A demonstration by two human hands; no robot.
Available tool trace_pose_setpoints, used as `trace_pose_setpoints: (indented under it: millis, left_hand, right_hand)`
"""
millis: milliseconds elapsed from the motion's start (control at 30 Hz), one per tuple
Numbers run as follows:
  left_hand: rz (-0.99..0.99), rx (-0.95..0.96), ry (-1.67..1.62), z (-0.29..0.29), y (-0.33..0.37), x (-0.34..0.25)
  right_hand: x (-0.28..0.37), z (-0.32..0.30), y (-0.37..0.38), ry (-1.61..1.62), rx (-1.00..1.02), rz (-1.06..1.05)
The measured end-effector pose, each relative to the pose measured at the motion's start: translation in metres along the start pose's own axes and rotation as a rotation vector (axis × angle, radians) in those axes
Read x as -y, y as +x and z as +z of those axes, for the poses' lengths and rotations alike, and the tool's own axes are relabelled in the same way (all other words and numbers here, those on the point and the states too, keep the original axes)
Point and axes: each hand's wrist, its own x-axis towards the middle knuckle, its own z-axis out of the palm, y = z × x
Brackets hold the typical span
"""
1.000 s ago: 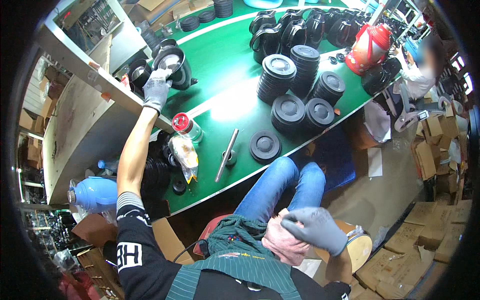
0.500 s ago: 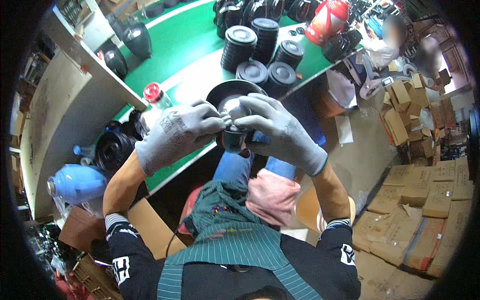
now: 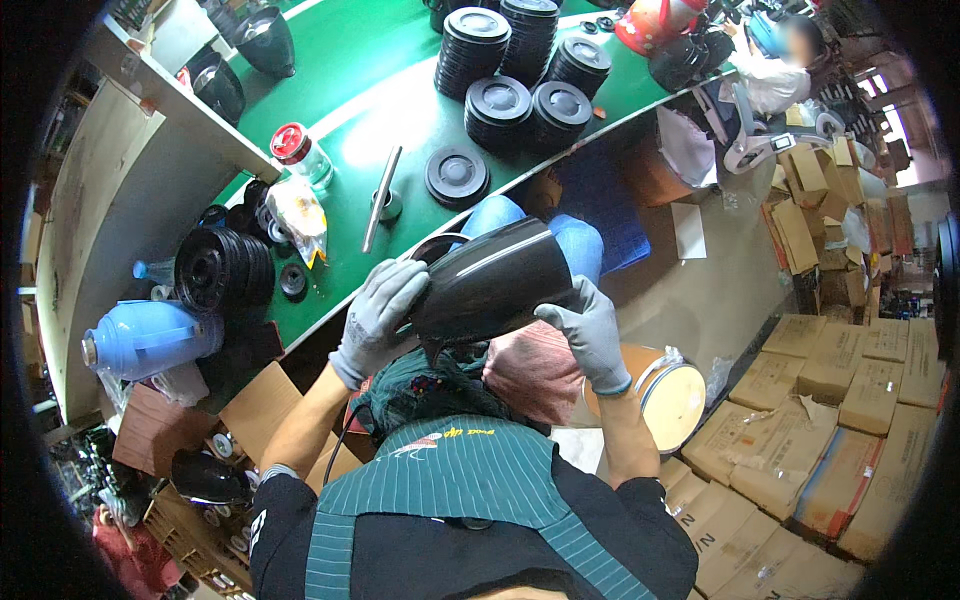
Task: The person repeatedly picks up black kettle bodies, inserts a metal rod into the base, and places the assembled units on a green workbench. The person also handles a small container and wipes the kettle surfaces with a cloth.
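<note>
Though in both hands (image 3: 380,318) (image 3: 595,338), black vessel (image 3: 490,280) with unseen interior

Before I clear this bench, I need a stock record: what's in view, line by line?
Black shell: one, black, between both hands
Table: one, green, beyond the shell
Lids: six stacks, black, on the table
Jar: one, clear, red-lidded, left of lids
Metal rod: one, silver, right of jar
Bag: one, clear and yellow, below jar
Blue flask: one, blue, far left
Red flask: one, red, top right
Pink cloth: one, pink, below the shell
Cartons: many, brown, right floor
Co-worker: one, white sleeve, upper right
Edge clutter: uncounted, mostly dark
Left hand: one, grey-gloved, at shell's left end
Right hand: one, grey-gloved, at shell's right end
</note>
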Motion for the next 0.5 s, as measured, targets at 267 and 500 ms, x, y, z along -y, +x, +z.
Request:
trace_pose_setpoints:
  millis: [267, 500]
  left_hand:
    - [-0.524, -0.109, -0.211, 0.006, 0.029, 0.028]
    - [-0.636, -0.137, -0.413, 0.003, -0.015, 0.088]
  right_hand:
    - [0.019, 0.008, 0.027, -0.023, 0.263, 0.213]
    - [0.02, 0.032, 0.094, -0.165, 0.523, 0.132]
